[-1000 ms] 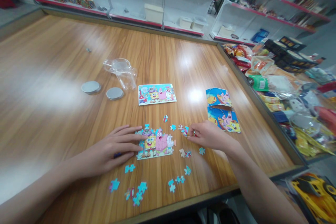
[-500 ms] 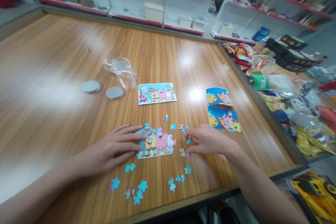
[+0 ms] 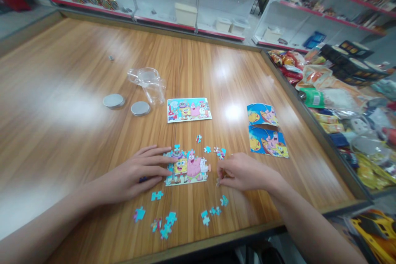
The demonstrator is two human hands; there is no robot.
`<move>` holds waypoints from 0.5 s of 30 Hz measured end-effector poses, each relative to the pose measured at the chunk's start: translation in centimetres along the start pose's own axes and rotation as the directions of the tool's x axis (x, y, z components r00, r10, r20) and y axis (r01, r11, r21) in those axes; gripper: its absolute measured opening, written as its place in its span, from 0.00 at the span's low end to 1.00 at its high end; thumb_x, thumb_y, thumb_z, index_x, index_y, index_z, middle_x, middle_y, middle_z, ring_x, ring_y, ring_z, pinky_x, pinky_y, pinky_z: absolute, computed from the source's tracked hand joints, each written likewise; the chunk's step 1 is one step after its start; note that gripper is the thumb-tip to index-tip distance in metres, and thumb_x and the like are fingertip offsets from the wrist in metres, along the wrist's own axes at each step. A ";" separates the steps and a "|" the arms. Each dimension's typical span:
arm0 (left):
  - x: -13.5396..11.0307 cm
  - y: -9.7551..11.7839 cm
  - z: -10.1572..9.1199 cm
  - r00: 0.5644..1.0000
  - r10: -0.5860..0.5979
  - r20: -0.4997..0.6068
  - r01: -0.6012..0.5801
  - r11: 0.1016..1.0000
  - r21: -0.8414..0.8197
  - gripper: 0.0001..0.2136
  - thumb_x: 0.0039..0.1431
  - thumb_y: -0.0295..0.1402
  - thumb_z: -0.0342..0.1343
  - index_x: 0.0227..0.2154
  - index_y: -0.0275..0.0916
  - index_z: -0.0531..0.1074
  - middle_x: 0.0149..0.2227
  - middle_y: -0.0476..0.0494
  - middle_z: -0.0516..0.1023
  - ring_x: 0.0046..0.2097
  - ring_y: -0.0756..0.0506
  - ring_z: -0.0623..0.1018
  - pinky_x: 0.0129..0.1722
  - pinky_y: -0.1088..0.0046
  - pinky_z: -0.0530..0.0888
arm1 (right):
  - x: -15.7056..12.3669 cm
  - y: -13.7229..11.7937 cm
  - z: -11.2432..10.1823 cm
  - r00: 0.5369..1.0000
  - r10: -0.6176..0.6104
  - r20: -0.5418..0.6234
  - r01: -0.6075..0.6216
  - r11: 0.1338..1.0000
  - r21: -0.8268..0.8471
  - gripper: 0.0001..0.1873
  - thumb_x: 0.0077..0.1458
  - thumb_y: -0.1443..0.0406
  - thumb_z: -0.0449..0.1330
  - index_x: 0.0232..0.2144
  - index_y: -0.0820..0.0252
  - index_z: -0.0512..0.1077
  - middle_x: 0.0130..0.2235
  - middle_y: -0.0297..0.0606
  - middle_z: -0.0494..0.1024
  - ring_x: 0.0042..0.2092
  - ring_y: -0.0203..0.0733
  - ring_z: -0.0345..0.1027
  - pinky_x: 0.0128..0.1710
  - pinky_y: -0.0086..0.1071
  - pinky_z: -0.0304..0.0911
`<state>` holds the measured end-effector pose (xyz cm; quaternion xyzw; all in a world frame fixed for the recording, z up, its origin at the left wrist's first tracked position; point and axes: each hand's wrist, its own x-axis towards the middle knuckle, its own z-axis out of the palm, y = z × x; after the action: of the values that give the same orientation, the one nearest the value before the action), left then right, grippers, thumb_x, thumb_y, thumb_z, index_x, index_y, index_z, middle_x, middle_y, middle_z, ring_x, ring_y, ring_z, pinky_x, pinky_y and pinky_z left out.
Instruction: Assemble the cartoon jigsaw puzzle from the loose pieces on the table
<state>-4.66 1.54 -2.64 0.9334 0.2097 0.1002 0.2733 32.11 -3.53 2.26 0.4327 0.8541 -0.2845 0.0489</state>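
Observation:
A partly joined jigsaw puzzle [image 3: 193,166] with cartoon figures lies on the wooden table. My left hand [image 3: 140,171] rests flat with fingers spread, its fingertips on the puzzle's left edge. To the right of the puzzle, my right hand [image 3: 236,172] pinches a small puzzle piece [image 3: 218,182], mostly covered by the fingers. Loose blue puzzle pieces [image 3: 168,225] lie in front of the puzzle, with more puzzle pieces [image 3: 205,218] toward the right. Just behind are a few others, among them a small blue piece [image 3: 207,149]. The printed picture card [image 3: 189,110] shows the same figures.
Two round grey lids [image 3: 140,108] and a clear plastic container [image 3: 151,84] sit at the back left. A torn blue cartoon wrapper [image 3: 267,140] lies to the right. Beyond the table's right edge are piled snack packets [image 3: 321,99]; shelves [image 3: 161,18] stand behind.
My right hand has closed its thumb and fingers on a piece beside the puzzle. My left hand stays on the puzzle. The whole view has shifted slightly.

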 end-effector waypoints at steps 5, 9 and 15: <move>0.0 0.0 -0.1 0.999 -0.007 0.031 0.007 1.000 -0.011 0.18 0.67 0.31 0.54 0.56 0.54 0.72 0.64 0.51 0.69 0.71 0.40 0.56 0.70 0.52 0.55 | -0.1 0.6 -0.3 0.999 0.027 -0.025 -0.027 1.000 -0.002 0.02 0.55 0.66 0.62 0.32 0.56 0.76 0.29 0.32 0.79 0.29 0.35 0.69 0.28 0.29 0.50; 0.0 -0.1 -0.3 0.990 -0.123 -0.071 0.100 0.958 -0.267 0.15 0.67 0.31 0.53 0.53 0.50 0.75 0.64 0.47 0.69 0.69 0.40 0.62 0.68 0.51 0.59 | -0.1 0.9 -0.3 0.999 0.017 -0.031 -0.017 1.000 -0.004 0.05 0.55 0.68 0.60 0.31 0.57 0.76 0.29 0.33 0.78 0.29 0.35 0.68 0.28 0.30 0.49; -0.2 -1.0 -0.7 0.850 -0.491 -0.190 0.275 0.721 -0.636 0.10 0.67 0.36 0.55 0.46 0.44 0.79 0.59 0.41 0.74 0.62 0.39 0.72 0.64 0.54 0.67 | -0.2 1.1 0.0 0.997 0.015 -0.079 -0.019 0.999 -0.039 0.05 0.56 0.67 0.60 0.29 0.58 0.73 0.24 0.31 0.74 0.26 0.33 0.64 0.26 0.30 0.46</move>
<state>-5.43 2.58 -2.63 0.7043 0.4044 0.2624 0.5212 33.04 -3.13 1.84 0.4497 0.8571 -0.2498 0.0261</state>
